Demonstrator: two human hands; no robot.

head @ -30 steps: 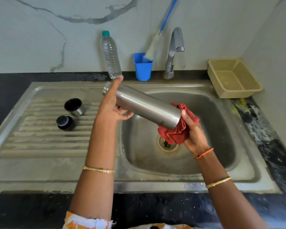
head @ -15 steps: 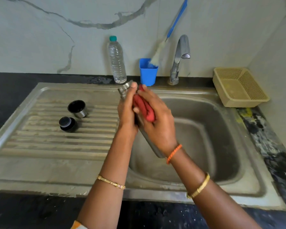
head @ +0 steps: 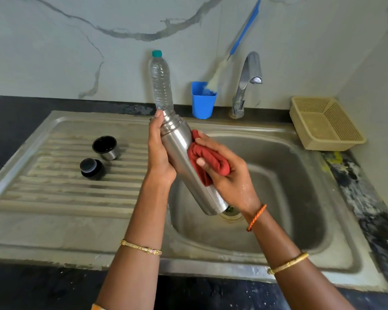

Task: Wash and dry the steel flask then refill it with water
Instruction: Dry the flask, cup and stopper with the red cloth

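Steel flask (head: 184, 159) tilted over sink (head: 300, 198); left hand (head: 158, 153) wraps its upper body, right hand (head: 224, 173) clutches red cloth (head: 207, 158) against it. Risk: wet steel slips (cap off), drops into basin.

My steel flask (head: 184, 162) is a plain brushed cylinder with a ringed, threaded neck and no lid on. It is tilted over the sink basin (head: 300, 186), neck towards eleven o'clock, base towards five o'clock above the drain. A bunched red cloth (head: 211, 162) presses against its right side at mid-body. Its steel cup (head: 106, 148) and black stopper (head: 91, 168) sit on the drainboard at nine o'clock.
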